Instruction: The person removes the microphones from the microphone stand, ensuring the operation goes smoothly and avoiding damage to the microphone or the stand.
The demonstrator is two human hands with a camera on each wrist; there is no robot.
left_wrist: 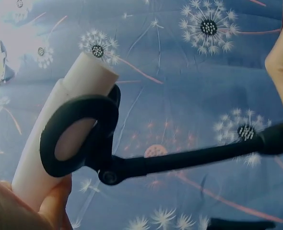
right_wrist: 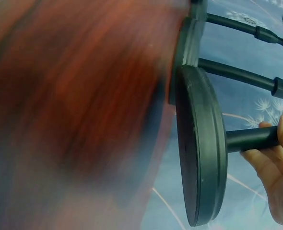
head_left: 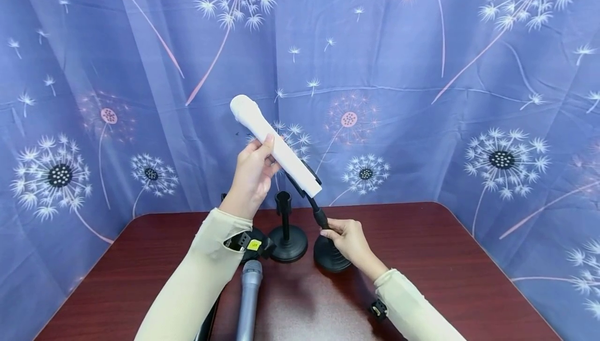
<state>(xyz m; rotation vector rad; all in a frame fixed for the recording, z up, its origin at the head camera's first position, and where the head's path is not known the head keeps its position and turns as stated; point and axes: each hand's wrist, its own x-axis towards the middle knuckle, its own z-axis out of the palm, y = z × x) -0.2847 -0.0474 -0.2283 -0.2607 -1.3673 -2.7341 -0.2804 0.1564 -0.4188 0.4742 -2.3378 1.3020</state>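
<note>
A white handheld microphone (head_left: 287, 156) slants across the middle of the head view, gripped around its body by my left hand (head_left: 250, 177). Its tail end sits in the black clip (left_wrist: 103, 139) of a desk microphone stand, clearest in the left wrist view. My right hand (head_left: 349, 239) pinches that stand's pole (right_wrist: 252, 139), above its round base (head_left: 332, 257). In the right wrist view the base's underside shows, so the stand is off the table. A silver microphone (head_left: 248, 294) lies on the table below my left forearm.
A second black stand (head_left: 287, 244) stands upright between my hands. Another stand's base (head_left: 253, 237) is partly hidden behind my left wrist. Beside the silver microphone, a dark object (head_left: 206, 325) is mostly covered by the sleeve. A dandelion-patterned blue curtain (head_left: 398, 122) hangs behind the reddish-brown table (head_left: 445, 257).
</note>
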